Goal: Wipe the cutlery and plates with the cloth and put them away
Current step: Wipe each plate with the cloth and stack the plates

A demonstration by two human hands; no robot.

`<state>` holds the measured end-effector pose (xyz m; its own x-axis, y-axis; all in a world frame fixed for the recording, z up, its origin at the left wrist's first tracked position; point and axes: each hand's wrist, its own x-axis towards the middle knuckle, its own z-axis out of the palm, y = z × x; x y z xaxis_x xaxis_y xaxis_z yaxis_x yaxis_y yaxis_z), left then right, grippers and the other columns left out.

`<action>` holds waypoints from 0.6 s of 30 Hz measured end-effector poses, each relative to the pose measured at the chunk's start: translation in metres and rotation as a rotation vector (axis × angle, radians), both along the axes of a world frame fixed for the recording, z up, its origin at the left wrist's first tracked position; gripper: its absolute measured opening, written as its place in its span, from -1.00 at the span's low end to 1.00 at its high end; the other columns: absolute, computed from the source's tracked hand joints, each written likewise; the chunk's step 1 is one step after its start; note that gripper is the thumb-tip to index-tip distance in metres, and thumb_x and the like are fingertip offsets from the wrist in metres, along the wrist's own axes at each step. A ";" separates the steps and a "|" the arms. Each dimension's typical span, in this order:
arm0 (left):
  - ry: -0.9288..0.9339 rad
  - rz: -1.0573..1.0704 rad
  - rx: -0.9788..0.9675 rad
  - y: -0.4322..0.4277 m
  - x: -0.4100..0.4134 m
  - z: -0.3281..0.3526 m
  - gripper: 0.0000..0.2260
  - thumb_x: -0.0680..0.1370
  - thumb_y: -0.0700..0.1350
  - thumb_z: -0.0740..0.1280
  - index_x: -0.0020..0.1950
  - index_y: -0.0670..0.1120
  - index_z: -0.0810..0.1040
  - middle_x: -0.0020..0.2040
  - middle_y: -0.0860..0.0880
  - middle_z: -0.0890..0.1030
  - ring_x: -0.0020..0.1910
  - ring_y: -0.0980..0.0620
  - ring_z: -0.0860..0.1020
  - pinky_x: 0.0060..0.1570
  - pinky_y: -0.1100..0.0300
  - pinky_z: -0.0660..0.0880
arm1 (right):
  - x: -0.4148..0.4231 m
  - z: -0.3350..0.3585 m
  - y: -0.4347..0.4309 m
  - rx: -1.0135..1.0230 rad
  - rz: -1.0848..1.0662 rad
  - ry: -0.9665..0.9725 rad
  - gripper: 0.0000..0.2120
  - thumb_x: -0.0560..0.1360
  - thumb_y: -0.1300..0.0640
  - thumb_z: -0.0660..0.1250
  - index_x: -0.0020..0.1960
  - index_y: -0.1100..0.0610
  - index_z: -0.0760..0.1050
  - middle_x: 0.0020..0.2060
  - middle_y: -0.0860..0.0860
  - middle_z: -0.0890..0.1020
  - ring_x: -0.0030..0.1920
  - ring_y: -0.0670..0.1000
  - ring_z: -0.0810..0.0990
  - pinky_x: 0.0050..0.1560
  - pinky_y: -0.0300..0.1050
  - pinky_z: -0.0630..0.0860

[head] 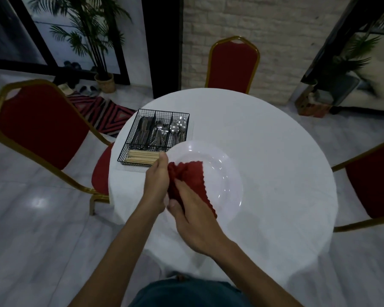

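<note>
Plate (224,173) over near-left part of table (264,134). Its far rim overlaps near-right corner of wire basket (129,138) in view; lifted or resting, cannot tell. Left hand (156,176) curled round plate's left rim, thumb on top. Right hand (193,218) closed on bunched red cloth (192,173), pressing it onto plate's left half. Judgement: wiping under way. Bare face lies rightward of right hand, so stroke runs away from left hand. Basket, at table's left edge, nearer left hand.
</note>
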<state>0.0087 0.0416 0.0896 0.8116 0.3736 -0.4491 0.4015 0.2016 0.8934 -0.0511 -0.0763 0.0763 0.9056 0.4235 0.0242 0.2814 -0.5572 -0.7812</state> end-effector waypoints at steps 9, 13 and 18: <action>-0.027 0.053 -0.040 0.025 0.009 0.016 -0.43 0.57 0.38 0.15 0.44 0.07 0.47 0.39 0.02 0.53 0.37 -0.12 0.47 0.37 -0.23 0.41 | 0.020 -0.010 -0.081 -0.402 0.089 -0.220 -0.52 0.59 0.04 0.05 0.45 0.02 0.48 0.31 -0.06 0.62 0.37 0.03 0.53 0.49 -0.08 0.25; -0.050 0.031 0.008 0.017 0.014 0.018 -0.32 0.42 0.49 0.16 0.41 0.15 0.50 0.40 0.03 0.54 0.37 -0.12 0.49 0.36 -0.21 0.43 | 0.051 0.000 -0.069 -0.446 -0.041 -0.154 -0.40 0.58 -0.05 -0.05 0.51 0.10 0.42 0.49 0.01 0.46 0.55 0.04 0.34 0.58 -0.07 0.09; -0.108 -0.027 0.092 0.007 0.016 0.015 -0.48 0.62 0.33 0.15 0.36 0.02 0.57 0.24 0.08 0.62 0.28 0.02 0.54 0.35 0.01 0.44 | 0.040 0.011 -0.021 -0.326 0.041 -0.043 -0.51 0.64 0.19 0.22 0.56 0.19 0.32 0.57 0.10 0.33 0.59 0.09 0.24 0.55 -0.03 0.22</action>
